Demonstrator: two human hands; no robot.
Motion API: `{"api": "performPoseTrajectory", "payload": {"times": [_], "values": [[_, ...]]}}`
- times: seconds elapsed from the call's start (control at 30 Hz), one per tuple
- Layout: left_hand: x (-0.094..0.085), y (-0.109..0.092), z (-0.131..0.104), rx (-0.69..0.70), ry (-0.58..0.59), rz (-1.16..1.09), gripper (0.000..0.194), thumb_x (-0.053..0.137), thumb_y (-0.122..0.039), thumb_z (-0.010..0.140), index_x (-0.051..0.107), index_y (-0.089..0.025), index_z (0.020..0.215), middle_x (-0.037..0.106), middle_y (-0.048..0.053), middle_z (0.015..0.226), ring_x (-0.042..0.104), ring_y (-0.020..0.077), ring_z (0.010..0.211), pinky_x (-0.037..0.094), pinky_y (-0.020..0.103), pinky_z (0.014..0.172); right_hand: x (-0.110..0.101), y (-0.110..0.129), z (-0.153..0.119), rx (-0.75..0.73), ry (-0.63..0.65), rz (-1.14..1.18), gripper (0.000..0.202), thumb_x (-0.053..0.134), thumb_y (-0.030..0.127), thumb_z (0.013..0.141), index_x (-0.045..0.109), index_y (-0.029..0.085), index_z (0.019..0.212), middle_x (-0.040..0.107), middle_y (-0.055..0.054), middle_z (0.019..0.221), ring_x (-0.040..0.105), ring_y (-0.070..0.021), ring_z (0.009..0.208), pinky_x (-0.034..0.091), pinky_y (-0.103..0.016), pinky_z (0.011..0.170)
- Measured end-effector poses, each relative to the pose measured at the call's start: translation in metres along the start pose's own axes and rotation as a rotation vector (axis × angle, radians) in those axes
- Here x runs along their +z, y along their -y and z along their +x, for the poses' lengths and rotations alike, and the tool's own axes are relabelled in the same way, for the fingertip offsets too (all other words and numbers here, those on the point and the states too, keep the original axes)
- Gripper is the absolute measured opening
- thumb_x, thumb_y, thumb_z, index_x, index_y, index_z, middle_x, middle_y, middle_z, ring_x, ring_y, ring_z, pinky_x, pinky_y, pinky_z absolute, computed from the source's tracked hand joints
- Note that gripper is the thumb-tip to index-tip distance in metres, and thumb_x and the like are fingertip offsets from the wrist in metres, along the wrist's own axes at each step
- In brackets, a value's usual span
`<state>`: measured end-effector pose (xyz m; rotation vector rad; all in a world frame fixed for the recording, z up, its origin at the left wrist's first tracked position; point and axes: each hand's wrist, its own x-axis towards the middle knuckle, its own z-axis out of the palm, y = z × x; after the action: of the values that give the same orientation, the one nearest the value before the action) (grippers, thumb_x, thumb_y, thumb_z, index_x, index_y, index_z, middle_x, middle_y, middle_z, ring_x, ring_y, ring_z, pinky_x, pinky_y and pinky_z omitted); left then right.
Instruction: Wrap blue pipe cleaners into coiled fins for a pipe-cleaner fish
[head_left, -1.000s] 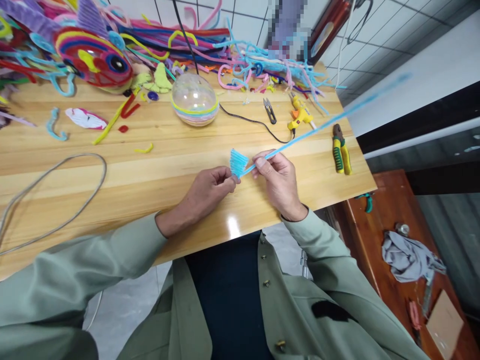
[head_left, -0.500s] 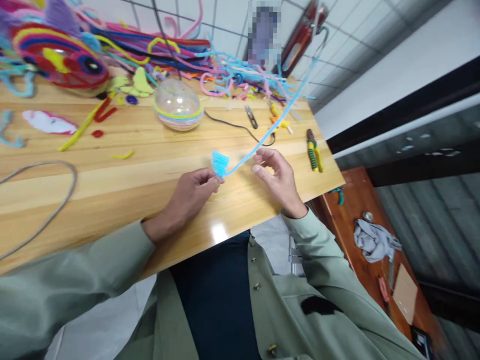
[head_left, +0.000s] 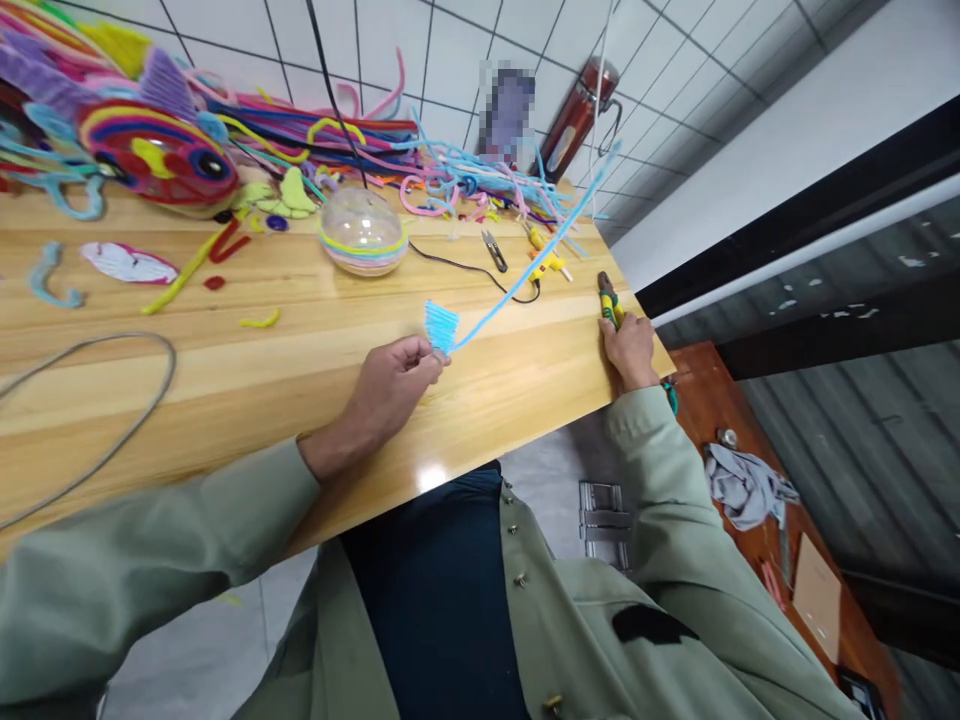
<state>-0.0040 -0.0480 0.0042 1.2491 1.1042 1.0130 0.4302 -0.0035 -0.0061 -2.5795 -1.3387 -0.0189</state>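
Note:
My left hand (head_left: 397,385) pinches the narrow end of a blue fan-shaped piece (head_left: 441,326) above the wooden table (head_left: 300,375). From that piece a long blue fuzzy stem (head_left: 536,262) runs up and to the right, its far end raised. At the table's right edge my right hand (head_left: 631,350) is closed round the handles of the yellow-and-green pliers (head_left: 607,300), whose dark jaws point away from me. The lower handles are hidden by my fingers.
Behind my hands are a clear ball with coloured bands (head_left: 364,232), small snips (head_left: 494,251), a yellow glue gun (head_left: 547,256) and its black cable. A colourful fish-like figure (head_left: 161,160), many fuzzy stems and a red flask (head_left: 577,120) stand farther back. A grey cable (head_left: 169,370) loops at left.
My right hand has moved right, away from the blue stem, and has closed on the pliers. My left hand still pinches the blue piece. The view has shifted slightly.

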Motion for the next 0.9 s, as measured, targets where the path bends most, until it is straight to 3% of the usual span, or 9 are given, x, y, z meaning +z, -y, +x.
{"api": "performPoseTrajectory", "payload": {"times": [0.1,0.2,0.37,0.43,0.47,0.53,0.67,0.77,0.9], "values": [[-0.003,-0.007,0.002,-0.006,-0.021,0.005,0.025,0.066,-0.041,0.076,0.056,-0.025,0.06,0.053,-0.003,0.057,0.052,0.0165,0.063,0.036,0.032,0.063,-0.006,-0.002,0.008,-0.008,-0.009,0.122,0.045,0.062,0.038,0.101,0.07,0.0,0.125,0.065,-0.039,0.143,0.056,-0.0446,0.14,0.037,-0.06,0.126],[-0.008,-0.016,0.002,-0.016,-0.048,0.012,0.024,0.066,-0.041,0.076,0.057,-0.025,0.059,0.052,-0.003,0.056,0.054,0.0175,0.066,0.038,0.032,0.065,-0.019,-0.008,0.005,-0.014,-0.014,0.327,0.042,0.057,0.053,0.101,0.071,0.013,0.1,0.075,-0.022,0.107,0.067,-0.0364,0.112,0.053,-0.054,0.11],[-0.014,-0.031,0.006,-0.007,-0.092,0.04,0.03,0.071,-0.043,0.078,0.058,-0.026,0.057,0.053,-0.001,0.054,0.059,0.02,0.068,0.041,0.031,0.062,-0.038,0.003,-0.046,-0.051,-0.052,0.77,0.067,0.035,0.079,0.098,0.069,0.022,0.106,0.069,-0.006,0.088,0.066,-0.0208,0.075,0.059,-0.034,0.07],[-0.014,-0.036,0.013,0.029,-0.13,-0.004,0.028,0.072,-0.039,0.076,0.058,-0.026,0.057,0.052,-0.002,0.052,0.058,0.0183,0.065,0.042,0.03,0.06,-0.042,0.027,-0.076,-0.167,0.207,1.217,0.064,0.062,0.079,0.086,0.074,0.021,0.109,0.072,-0.006,0.091,0.066,-0.0194,0.072,0.057,-0.033,0.065],[-0.013,-0.04,0.017,0.045,-0.143,-0.039,0.025,0.073,-0.037,0.076,0.059,-0.026,0.058,0.052,-0.002,0.053,0.055,0.0165,0.061,0.041,0.03,0.059,-0.043,0.042,-0.09,-0.215,0.372,1.308,0.059,0.075,0.071,0.081,0.077,0.02,0.109,0.074,-0.006,0.091,0.066,-0.0184,0.071,0.056,-0.032,0.064],[-0.011,-0.048,0.025,0.076,-0.166,-0.106,0.019,0.073,-0.034,0.073,0.061,-0.025,0.062,0.056,-0.004,0.057,0.049,0.0125,0.054,0.038,0.028,0.055,-0.046,0.074,-0.114,-0.253,0.621,1.324,0.044,0.084,0.056,0.082,0.081,0.017,0.101,0.074,-0.005,0.082,0.065,-0.017,0.069,0.055,-0.03,0.065],[-0.006,-0.068,0.035,0.139,-0.212,-0.147,0.015,0.072,-0.035,0.073,0.065,-0.022,0.068,0.056,-0.004,0.058,0.044,0.0101,0.049,0.034,0.027,0.05,-0.054,0.124,-0.137,-0.434,0.777,1.186,0.042,0.08,0.053,0.09,0.085,0.013,0.103,0.081,-0.009,0.086,0.063,-0.0158,0.07,0.045,-0.027,0.058],[-0.007,-0.08,0.038,0.165,-0.232,-0.132,0.019,0.072,-0.038,0.074,0.068,-0.02,0.071,0.056,-0.004,0.057,0.044,0.0099,0.05,0.033,0.026,0.052,-0.056,0.145,-0.137,-0.538,0.778,1.091,0.051,0.077,0.061,0.095,0.085,0.013,0.112,0.085,-0.014,0.101,0.067,-0.0172,0.073,0.041,-0.025,0.053],[-0.011,-0.087,0.038,0.196,-0.236,-0.114,0.026,0.072,-0.043,0.077,0.063,-0.021,0.066,0.056,-0.003,0.059,0.043,0.0099,0.052,0.03,0.028,0.053,-0.049,0.155,-0.129,-0.714,0.543,0.932,0.049,0.072,0.062,0.103,0.082,0.017,0.12,0.086,-0.015,0.118,0.076,-0.0238,0.089,0.065,-0.037,0.078]]}}
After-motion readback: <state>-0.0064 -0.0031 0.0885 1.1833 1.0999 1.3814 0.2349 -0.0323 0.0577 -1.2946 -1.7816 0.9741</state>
